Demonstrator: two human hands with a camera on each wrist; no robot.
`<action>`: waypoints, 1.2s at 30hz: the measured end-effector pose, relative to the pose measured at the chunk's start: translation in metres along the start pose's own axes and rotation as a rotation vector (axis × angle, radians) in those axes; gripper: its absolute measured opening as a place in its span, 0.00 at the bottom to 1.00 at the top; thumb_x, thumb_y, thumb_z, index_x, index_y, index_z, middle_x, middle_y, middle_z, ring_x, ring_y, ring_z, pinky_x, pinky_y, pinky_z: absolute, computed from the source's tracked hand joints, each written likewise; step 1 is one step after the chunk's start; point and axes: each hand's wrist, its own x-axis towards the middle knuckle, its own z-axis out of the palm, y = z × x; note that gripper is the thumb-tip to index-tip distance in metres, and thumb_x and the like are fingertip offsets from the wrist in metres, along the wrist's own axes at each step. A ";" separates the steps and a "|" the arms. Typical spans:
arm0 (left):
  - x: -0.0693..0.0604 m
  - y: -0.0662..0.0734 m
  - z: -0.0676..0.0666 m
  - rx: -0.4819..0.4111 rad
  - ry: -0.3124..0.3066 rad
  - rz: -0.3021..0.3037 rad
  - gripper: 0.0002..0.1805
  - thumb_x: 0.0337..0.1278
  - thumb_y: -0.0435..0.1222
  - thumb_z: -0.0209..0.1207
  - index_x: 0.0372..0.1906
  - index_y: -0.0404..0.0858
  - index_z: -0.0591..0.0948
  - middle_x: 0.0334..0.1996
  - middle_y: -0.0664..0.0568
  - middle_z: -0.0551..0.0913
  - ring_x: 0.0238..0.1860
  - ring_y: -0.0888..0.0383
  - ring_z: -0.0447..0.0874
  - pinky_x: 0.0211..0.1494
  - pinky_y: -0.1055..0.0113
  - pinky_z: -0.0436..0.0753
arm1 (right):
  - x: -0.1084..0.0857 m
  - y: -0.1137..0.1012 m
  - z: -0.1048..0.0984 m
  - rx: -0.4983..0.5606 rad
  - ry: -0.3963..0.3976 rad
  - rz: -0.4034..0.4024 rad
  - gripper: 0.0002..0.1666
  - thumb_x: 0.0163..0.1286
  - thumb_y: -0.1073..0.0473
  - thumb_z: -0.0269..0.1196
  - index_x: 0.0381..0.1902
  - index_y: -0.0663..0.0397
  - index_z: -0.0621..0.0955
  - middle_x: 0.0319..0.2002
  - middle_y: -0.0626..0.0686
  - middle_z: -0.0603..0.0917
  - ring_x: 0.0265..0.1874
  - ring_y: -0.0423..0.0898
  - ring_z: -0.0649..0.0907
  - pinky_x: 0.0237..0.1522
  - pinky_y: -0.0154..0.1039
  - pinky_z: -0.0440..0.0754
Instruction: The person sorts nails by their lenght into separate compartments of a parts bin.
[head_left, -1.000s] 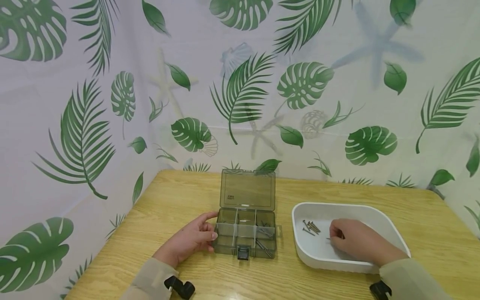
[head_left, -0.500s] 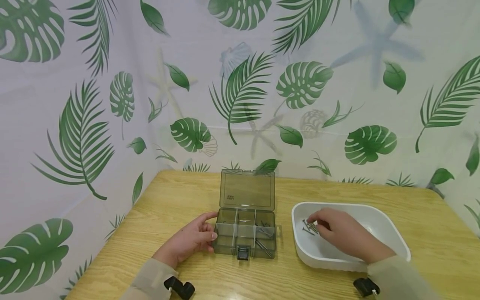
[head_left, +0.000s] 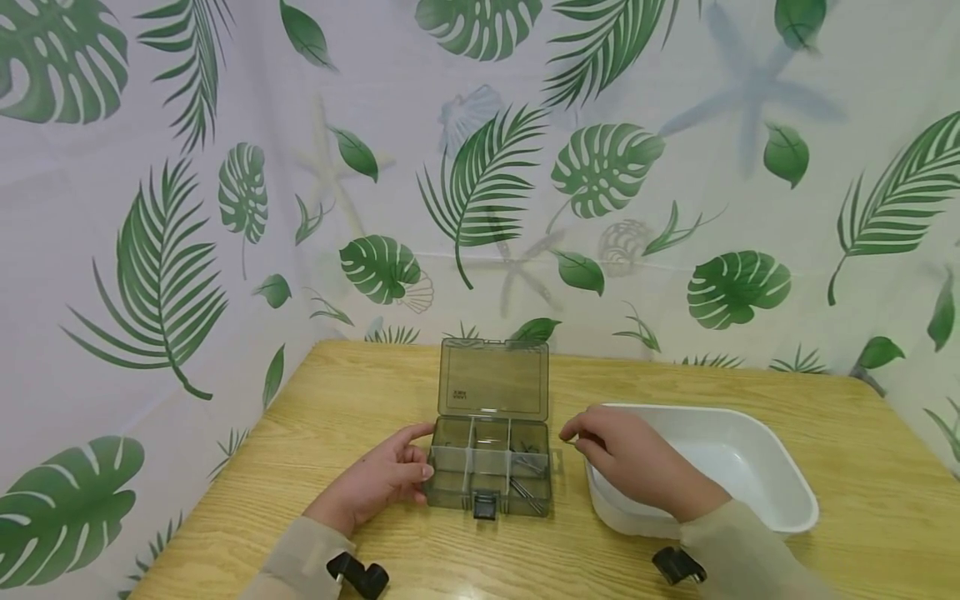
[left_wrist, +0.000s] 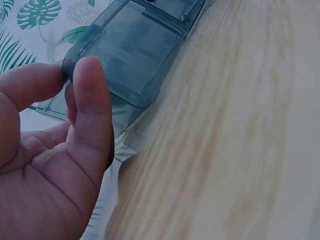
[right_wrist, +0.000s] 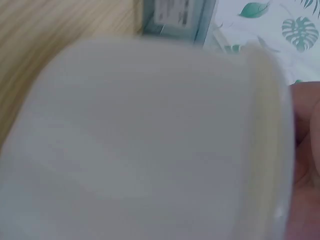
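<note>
Two grips work above the counter; we see the left grip pinching the raised-lid box, likely to steady it; between box and tray, the right grip, nearly closed, pinches what may be a screw.

Left hand: bare. Left sleeve: long, pale beige, plain cloth, a few soft creases; cuff ends at the wrist. Left mount: black, at the cuff; angled body, rounded outer end, narrower middle, small bright metallic spot on one side. Right hand: bare. Right sleeve: same beige, also reaching the wrist, lightly folded. Right mount: black, compact, bright metallic bit at one end. Finer detail on both mounts too small to read.
</note>
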 end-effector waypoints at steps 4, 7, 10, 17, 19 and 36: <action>0.001 0.000 0.000 0.003 -0.001 -0.001 0.40 0.71 0.32 0.59 0.81 0.42 0.53 0.38 0.48 0.70 0.35 0.55 0.73 0.40 0.60 0.85 | 0.008 -0.011 0.007 0.018 -0.007 -0.003 0.11 0.77 0.64 0.58 0.48 0.45 0.85 0.39 0.39 0.81 0.27 0.34 0.75 0.32 0.37 0.78; 0.001 0.000 0.000 0.003 -0.001 -0.002 0.40 0.71 0.32 0.59 0.81 0.42 0.53 0.38 0.48 0.70 0.35 0.55 0.73 0.40 0.60 0.85 | 0.015 -0.020 0.012 0.042 -0.020 -0.004 0.11 0.77 0.64 0.58 0.48 0.46 0.86 0.40 0.42 0.82 0.24 0.36 0.74 0.30 0.37 0.77; 0.001 0.001 0.000 0.004 -0.004 -0.001 0.40 0.71 0.32 0.59 0.81 0.42 0.52 0.38 0.48 0.70 0.35 0.55 0.73 0.40 0.60 0.84 | 0.021 -0.029 0.016 0.030 -0.012 -0.019 0.10 0.76 0.63 0.59 0.47 0.46 0.86 0.41 0.42 0.83 0.28 0.35 0.76 0.32 0.37 0.79; 0.000 0.000 -0.002 -0.003 0.000 -0.003 0.40 0.71 0.33 0.59 0.81 0.43 0.53 0.39 0.48 0.71 0.35 0.55 0.74 0.41 0.60 0.85 | 0.038 -0.047 0.028 0.019 -0.049 -0.026 0.10 0.76 0.63 0.60 0.47 0.50 0.87 0.39 0.41 0.82 0.31 0.38 0.76 0.34 0.39 0.78; 0.000 0.000 -0.002 0.001 -0.001 -0.002 0.40 0.71 0.33 0.59 0.81 0.43 0.53 0.39 0.48 0.71 0.35 0.55 0.73 0.41 0.60 0.85 | 0.042 -0.051 0.032 0.018 -0.060 -0.022 0.10 0.76 0.62 0.60 0.48 0.49 0.87 0.38 0.39 0.81 0.30 0.38 0.75 0.34 0.39 0.77; 0.000 0.001 0.001 0.012 -0.008 0.010 0.39 0.72 0.30 0.57 0.81 0.41 0.52 0.38 0.48 0.71 0.34 0.55 0.73 0.39 0.61 0.85 | 0.043 -0.055 0.040 0.033 -0.069 -0.032 0.10 0.74 0.54 0.64 0.49 0.44 0.86 0.43 0.38 0.81 0.37 0.34 0.79 0.40 0.38 0.81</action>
